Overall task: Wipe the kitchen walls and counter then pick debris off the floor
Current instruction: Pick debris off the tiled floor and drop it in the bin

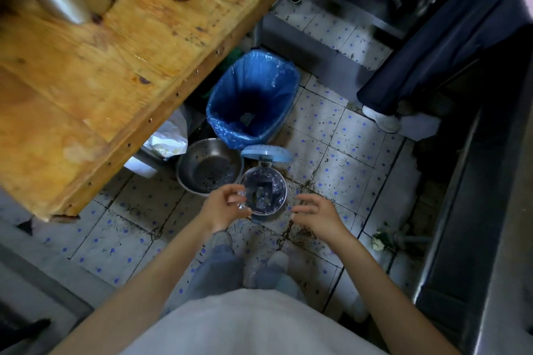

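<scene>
At lower centre of the frame, my shirt hides the floor nearest me, and my feet blur below. My left hand pinches something small and clear, too blurred to name; my right hand hangs with fingers loosely curled, holding nothing. Between them stands a small bin, lid up, clear liner inside. Dark debris litters the tiles just under my right hand. A blue-bagged bin and steel bowl crowd the counter edge, upper left.
</scene>
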`<action>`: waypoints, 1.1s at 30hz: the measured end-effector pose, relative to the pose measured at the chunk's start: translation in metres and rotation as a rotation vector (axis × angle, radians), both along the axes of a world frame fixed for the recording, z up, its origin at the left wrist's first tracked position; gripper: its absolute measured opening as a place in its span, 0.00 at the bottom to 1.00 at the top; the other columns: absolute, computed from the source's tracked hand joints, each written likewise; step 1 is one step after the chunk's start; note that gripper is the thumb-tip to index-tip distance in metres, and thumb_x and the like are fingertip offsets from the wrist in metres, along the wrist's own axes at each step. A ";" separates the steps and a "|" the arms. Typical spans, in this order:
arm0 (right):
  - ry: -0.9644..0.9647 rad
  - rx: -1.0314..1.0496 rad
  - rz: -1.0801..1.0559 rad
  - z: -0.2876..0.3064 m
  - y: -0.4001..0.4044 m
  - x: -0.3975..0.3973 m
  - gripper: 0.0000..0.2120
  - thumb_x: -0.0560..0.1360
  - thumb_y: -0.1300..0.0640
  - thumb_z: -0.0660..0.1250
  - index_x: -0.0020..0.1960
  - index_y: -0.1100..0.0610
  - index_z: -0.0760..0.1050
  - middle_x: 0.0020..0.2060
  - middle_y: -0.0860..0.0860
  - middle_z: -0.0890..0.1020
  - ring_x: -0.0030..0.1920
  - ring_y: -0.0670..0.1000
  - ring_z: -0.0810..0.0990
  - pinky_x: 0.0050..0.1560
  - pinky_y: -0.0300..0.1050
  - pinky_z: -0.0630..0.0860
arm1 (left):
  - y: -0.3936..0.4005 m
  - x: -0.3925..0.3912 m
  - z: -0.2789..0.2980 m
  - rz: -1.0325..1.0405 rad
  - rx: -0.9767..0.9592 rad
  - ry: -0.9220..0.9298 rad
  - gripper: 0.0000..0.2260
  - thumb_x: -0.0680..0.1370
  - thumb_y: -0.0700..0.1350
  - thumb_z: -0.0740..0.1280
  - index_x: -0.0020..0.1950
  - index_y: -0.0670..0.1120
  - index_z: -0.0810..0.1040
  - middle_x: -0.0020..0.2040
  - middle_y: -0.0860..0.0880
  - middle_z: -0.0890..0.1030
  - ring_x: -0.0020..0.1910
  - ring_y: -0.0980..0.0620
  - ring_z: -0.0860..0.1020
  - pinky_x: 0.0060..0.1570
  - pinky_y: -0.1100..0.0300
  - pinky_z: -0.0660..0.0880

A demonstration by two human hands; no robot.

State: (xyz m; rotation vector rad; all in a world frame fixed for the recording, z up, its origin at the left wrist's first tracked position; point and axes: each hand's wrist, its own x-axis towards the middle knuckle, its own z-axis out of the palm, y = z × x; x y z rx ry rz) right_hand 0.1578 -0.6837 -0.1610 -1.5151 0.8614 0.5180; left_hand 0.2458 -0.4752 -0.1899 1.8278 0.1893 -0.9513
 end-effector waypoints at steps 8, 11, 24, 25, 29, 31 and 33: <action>-0.088 -0.015 -0.018 0.026 -0.021 -0.014 0.23 0.71 0.68 0.70 0.63 0.58 0.71 0.49 0.54 0.81 0.50 0.51 0.79 0.52 0.45 0.76 | -0.026 -0.007 0.039 0.023 -0.088 -0.070 0.21 0.69 0.31 0.73 0.59 0.42 0.74 0.56 0.43 0.77 0.54 0.46 0.78 0.53 0.53 0.77; -0.110 -0.025 -0.035 0.028 -0.032 -0.015 0.24 0.70 0.69 0.71 0.63 0.59 0.71 0.47 0.53 0.81 0.50 0.52 0.80 0.55 0.49 0.77 | -0.035 -0.004 0.050 -0.003 -0.081 -0.141 0.19 0.69 0.32 0.73 0.57 0.44 0.75 0.56 0.45 0.77 0.54 0.50 0.77 0.53 0.59 0.74; -0.235 0.008 0.134 0.063 -0.048 0.032 0.21 0.71 0.65 0.72 0.61 0.55 0.72 0.50 0.52 0.81 0.51 0.48 0.80 0.50 0.41 0.76 | -0.032 0.015 0.091 0.054 -0.043 -0.378 0.18 0.69 0.34 0.74 0.50 0.53 0.75 0.53 0.50 0.78 0.56 0.55 0.76 0.54 0.65 0.74; -0.242 0.008 0.143 0.066 -0.047 0.035 0.20 0.71 0.64 0.72 0.61 0.54 0.72 0.50 0.52 0.81 0.50 0.47 0.80 0.49 0.40 0.76 | -0.030 0.016 0.092 0.051 -0.038 -0.387 0.18 0.69 0.33 0.74 0.49 0.54 0.75 0.54 0.49 0.78 0.56 0.54 0.76 0.54 0.64 0.74; -0.256 0.026 0.137 0.071 -0.047 0.038 0.19 0.71 0.65 0.71 0.59 0.54 0.73 0.51 0.53 0.81 0.47 0.46 0.80 0.39 0.33 0.74 | -0.028 0.015 0.094 0.039 -0.034 -0.395 0.18 0.69 0.33 0.74 0.49 0.55 0.76 0.56 0.47 0.79 0.53 0.52 0.78 0.53 0.64 0.75; -0.257 0.017 0.132 0.072 -0.048 0.037 0.19 0.71 0.65 0.71 0.59 0.54 0.73 0.52 0.53 0.81 0.49 0.48 0.80 0.44 0.37 0.76 | -0.031 0.016 0.092 0.021 -0.047 -0.394 0.18 0.69 0.33 0.73 0.50 0.53 0.76 0.55 0.48 0.79 0.52 0.53 0.78 0.50 0.68 0.75; -0.253 0.006 0.105 0.072 -0.049 0.035 0.19 0.70 0.66 0.72 0.59 0.55 0.74 0.52 0.54 0.81 0.51 0.50 0.80 0.51 0.43 0.76 | -0.034 0.018 0.093 -0.009 -0.066 -0.390 0.17 0.70 0.32 0.72 0.52 0.49 0.75 0.54 0.49 0.78 0.49 0.56 0.78 0.47 0.72 0.75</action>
